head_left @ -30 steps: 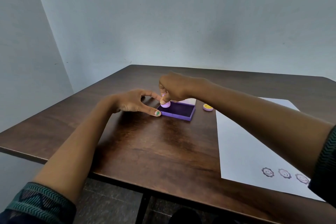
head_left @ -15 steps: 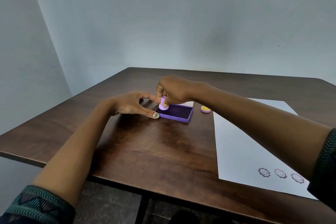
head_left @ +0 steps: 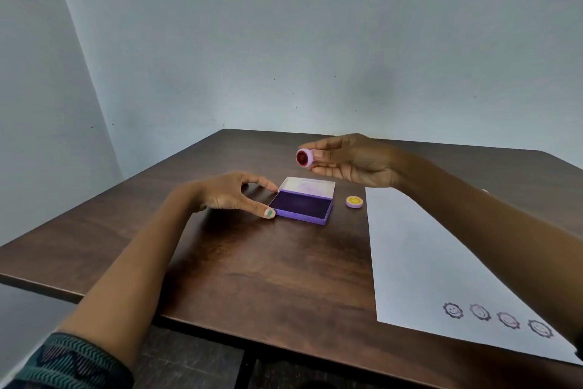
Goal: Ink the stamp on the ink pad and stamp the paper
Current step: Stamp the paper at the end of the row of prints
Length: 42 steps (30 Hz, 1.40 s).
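Lifted off the pad [head_left: 302,206], the stamp [head_left: 304,157] sits pinched in my right hand [head_left: 353,160], face tilted toward me, probably checking ink; left hand [head_left: 235,194], fingers spread, steadies the pad mid-desk.

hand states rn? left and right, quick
Left hand: open, thumb and forefinger braced on the ink pad at its left edge, not gripping it.
Right hand: closed on the stamp, lifted above the pad, inked face toward the camera.
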Each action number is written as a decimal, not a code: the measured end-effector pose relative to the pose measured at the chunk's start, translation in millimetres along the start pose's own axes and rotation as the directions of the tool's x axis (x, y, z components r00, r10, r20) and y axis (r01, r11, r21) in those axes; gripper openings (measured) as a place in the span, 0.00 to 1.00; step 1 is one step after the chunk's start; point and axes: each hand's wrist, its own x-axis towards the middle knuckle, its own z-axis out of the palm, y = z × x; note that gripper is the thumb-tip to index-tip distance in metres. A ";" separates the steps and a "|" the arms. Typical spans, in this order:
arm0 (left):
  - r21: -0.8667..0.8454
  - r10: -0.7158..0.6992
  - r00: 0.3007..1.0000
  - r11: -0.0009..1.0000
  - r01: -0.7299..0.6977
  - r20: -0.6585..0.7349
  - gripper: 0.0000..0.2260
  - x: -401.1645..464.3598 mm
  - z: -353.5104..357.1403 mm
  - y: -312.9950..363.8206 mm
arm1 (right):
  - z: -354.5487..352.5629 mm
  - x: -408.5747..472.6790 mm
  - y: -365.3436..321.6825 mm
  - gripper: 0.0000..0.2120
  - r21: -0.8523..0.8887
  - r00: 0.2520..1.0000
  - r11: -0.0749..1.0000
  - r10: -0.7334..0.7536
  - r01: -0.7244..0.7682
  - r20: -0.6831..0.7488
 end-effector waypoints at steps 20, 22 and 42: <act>-0.028 0.294 0.953 0.955 -0.297 -0.074 0.21 -5.5 58.9 108.4 | -20.5 -154.8 -29.6 0.17 -0.468 0.979 0.873 -0.192 0.139 -0.068; -0.003 0.311 0.950 0.950 -0.311 0.032 0.24 -6.2 72.0 119.1 | -19.0 -166.0 -25.9 0.16 -0.585 0.981 0.802 -0.188 0.120 -0.057; 0.101 0.299 0.930 0.940 -0.325 0.214 0.35 -34.0 110.4 121.4 | 22.8 -194.4 1.3 0.12 -0.912 0.995 0.408 -0.066 -0.040 -0.073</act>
